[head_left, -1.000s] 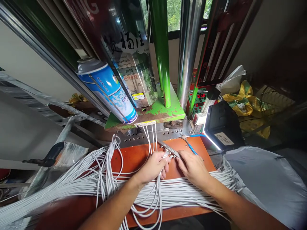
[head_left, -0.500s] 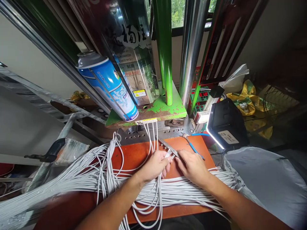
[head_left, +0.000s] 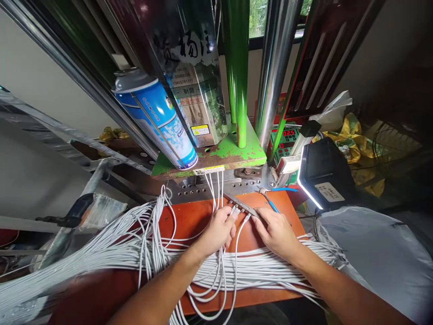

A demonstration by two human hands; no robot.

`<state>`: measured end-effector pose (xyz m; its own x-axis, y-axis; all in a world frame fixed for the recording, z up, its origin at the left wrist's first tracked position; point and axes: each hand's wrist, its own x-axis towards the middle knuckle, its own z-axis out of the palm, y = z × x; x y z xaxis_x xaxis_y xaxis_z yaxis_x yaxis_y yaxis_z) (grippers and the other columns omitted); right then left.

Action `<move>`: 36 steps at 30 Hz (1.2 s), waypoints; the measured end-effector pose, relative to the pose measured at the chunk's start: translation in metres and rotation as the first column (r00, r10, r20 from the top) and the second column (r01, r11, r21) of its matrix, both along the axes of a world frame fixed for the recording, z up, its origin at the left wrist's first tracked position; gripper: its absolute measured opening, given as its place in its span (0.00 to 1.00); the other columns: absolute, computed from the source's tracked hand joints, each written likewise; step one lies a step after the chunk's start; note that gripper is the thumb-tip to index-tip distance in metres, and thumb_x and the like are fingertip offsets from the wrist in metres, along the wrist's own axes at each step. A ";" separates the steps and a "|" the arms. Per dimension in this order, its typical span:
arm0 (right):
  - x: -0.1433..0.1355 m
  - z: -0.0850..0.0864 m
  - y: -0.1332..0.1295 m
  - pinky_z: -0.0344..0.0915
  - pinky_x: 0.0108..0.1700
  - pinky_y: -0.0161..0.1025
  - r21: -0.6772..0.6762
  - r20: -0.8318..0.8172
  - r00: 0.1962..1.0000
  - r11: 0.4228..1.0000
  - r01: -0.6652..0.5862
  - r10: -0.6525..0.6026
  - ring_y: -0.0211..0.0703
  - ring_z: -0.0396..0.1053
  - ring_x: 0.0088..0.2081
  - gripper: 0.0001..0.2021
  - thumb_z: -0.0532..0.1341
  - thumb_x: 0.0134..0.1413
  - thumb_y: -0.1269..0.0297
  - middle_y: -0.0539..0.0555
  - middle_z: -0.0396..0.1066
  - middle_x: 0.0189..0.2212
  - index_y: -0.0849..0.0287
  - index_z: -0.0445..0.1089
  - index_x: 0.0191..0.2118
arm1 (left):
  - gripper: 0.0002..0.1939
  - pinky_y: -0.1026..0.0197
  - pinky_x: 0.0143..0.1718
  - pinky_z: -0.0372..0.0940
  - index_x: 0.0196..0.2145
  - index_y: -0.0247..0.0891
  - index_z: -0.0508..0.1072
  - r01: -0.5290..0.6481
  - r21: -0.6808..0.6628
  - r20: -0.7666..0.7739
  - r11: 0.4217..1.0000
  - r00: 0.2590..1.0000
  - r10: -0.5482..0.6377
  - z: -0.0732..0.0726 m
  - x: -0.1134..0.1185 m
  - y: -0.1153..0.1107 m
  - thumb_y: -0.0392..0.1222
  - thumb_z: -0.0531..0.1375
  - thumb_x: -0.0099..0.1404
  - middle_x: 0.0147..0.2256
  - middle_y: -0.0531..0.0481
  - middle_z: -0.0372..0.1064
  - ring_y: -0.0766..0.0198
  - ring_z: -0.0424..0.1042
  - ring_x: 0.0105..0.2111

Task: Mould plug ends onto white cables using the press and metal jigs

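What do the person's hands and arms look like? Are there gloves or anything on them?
No gloves: the left hand and right hand are both bare, with fingers and a thumb. No ring, watch or bracelet shows. Both forearms are uncovered as far as the picture goes, so I can't see any sleeves. The fingernails are too small to make out.
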<state>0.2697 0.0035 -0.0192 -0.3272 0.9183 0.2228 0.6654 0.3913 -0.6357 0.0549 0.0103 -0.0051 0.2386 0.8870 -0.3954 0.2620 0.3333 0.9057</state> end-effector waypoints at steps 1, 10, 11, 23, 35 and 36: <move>0.000 0.000 0.000 0.62 0.39 0.41 0.004 0.010 1.000 1.000 -0.004 0.004 0.47 0.73 0.37 0.11 0.53 0.74 0.61 0.54 0.76 0.36 0.55 0.71 0.43 | 0.19 0.69 0.10 0.51 0.35 0.41 0.64 0.000 -0.019 0.011 1.000 1.000 0.000 -0.001 0.001 0.000 0.60 0.57 0.70 0.20 0.58 0.67 0.70 0.60 0.11; 0.001 -0.001 0.000 0.64 0.40 0.43 0.026 0.008 0.994 0.993 -0.113 0.113 0.48 0.73 0.36 0.11 0.52 0.74 0.61 0.56 0.76 0.35 0.56 0.71 0.44 | 0.17 0.71 0.12 0.52 0.34 0.37 0.69 0.012 -0.132 0.157 0.991 0.988 0.009 0.008 0.003 0.006 0.55 0.61 0.66 0.20 0.55 0.66 0.73 0.59 0.13; 0.001 -0.001 0.000 0.64 0.40 0.43 0.020 -0.002 0.996 0.996 -0.086 0.086 0.48 0.73 0.36 0.11 0.52 0.74 0.61 0.56 0.76 0.35 0.55 0.71 0.44 | 0.18 0.70 0.13 0.56 0.35 0.36 0.69 0.027 -0.154 0.177 0.988 0.984 0.001 0.010 0.001 0.007 0.55 0.61 0.66 0.21 0.52 0.69 0.70 0.64 0.14; 0.006 0.004 -0.001 0.65 0.41 0.44 -0.035 -0.086 0.990 0.993 -0.113 0.110 0.48 0.72 0.37 0.10 0.52 0.75 0.61 0.54 0.75 0.36 0.54 0.71 0.45 | 0.16 0.69 0.12 0.55 0.31 0.39 0.64 0.030 -0.183 0.159 0.983 0.987 -0.001 0.008 -0.007 0.017 0.54 0.60 0.65 0.22 0.46 0.74 0.65 0.69 0.14; 0.008 -0.002 -0.001 0.70 0.45 0.43 0.003 -0.070 0.997 1.000 -0.024 0.024 0.48 0.75 0.41 0.11 0.53 0.75 0.60 0.55 0.77 0.40 0.54 0.72 0.48 | 0.19 0.69 0.10 0.46 0.33 0.41 0.64 -0.128 0.075 -0.017 0.989 0.991 0.130 -0.001 -0.011 0.012 0.58 0.54 0.73 0.19 0.59 0.64 0.72 0.58 0.09; 0.008 -0.002 -0.001 0.70 0.45 0.43 0.004 -0.070 0.997 1.000 -0.025 0.025 0.48 0.75 0.41 0.11 0.52 0.75 0.60 0.55 0.77 0.40 0.54 0.72 0.48 | 0.19 0.69 0.10 0.46 0.32 0.41 0.63 -0.135 0.082 -0.029 0.987 0.990 0.138 -0.002 -0.011 0.012 0.58 0.55 0.72 0.19 0.59 0.62 0.72 0.58 0.09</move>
